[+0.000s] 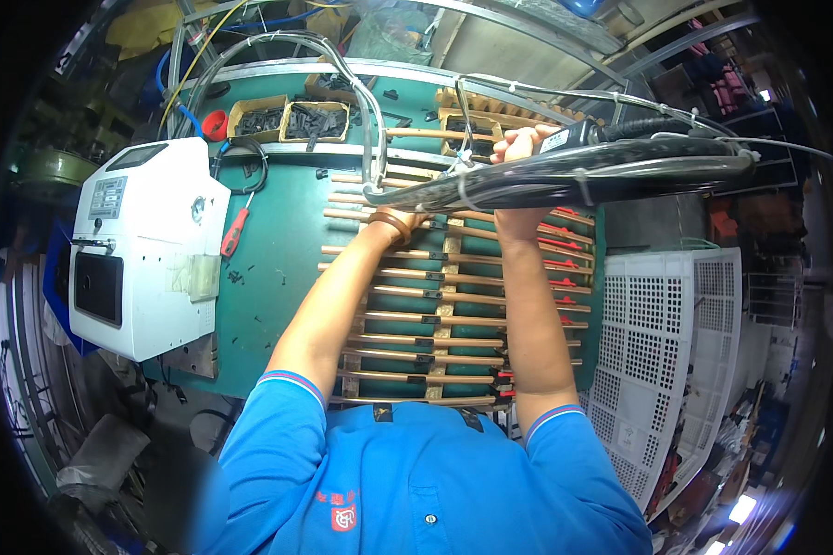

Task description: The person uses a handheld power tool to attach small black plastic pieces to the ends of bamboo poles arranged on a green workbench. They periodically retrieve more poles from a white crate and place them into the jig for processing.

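My right hand [520,145] is closed around a black handheld power tool [569,139] with a ribbed black hose at its back. Its working end is hidden. A thick bundle of black and clear cables [537,182] crosses in front of both hands. Below that bundle, my left hand [411,220] reaches to the far rods, a brown bracelet on its wrist; its fingers are hidden. Several copper-coloured rods [393,316] lie side by side across notched wooden supports [444,310]. Small black clips [432,319] sit along their middles, and red pieces [565,283] near their right ends.
A white machine [148,268] stands left on the green table [278,208], beside a red-handled screwdriver [235,233]. Behind are cardboard boxes of black parts [315,122] and a red cup [215,125]. White perforated crates [643,324] stand at the right.
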Action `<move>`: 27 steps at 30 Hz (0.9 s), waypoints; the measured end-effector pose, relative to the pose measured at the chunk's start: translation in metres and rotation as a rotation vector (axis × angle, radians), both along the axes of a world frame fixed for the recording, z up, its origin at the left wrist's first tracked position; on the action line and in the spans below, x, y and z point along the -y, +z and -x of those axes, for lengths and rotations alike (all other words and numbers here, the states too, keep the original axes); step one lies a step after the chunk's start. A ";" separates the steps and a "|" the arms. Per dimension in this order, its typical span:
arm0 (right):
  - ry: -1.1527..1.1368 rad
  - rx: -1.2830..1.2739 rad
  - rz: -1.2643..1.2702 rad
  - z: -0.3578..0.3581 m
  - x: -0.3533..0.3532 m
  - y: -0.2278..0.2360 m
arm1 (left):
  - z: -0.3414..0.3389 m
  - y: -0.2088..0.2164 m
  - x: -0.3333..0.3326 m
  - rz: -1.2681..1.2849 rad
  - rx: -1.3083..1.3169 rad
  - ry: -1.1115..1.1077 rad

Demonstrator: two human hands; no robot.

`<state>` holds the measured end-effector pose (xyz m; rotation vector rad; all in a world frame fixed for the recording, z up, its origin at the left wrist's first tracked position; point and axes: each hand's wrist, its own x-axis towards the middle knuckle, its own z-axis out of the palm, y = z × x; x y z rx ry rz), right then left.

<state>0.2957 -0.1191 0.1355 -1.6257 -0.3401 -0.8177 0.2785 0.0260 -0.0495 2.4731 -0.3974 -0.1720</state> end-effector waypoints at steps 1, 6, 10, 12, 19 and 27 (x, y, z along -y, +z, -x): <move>-0.003 0.002 0.036 0.002 -0.005 0.000 | -0.001 -0.007 -0.005 -0.069 0.018 -0.054; 0.242 -0.152 -0.357 0.011 -0.020 0.011 | -0.019 -0.068 -0.009 0.279 0.342 -0.112; 0.204 -0.057 -0.217 0.004 -0.020 0.007 | -0.023 -0.098 -0.002 0.172 0.352 0.059; 0.430 -0.157 -0.525 0.009 -0.025 0.017 | -0.020 -0.100 -0.007 0.056 0.441 0.025; 0.411 -0.125 -0.397 0.007 -0.010 -0.003 | -0.004 -0.022 -0.006 0.331 0.099 0.037; 0.110 -0.081 0.028 -0.008 -0.016 -0.015 | -0.011 -0.024 -0.027 0.774 -0.530 0.108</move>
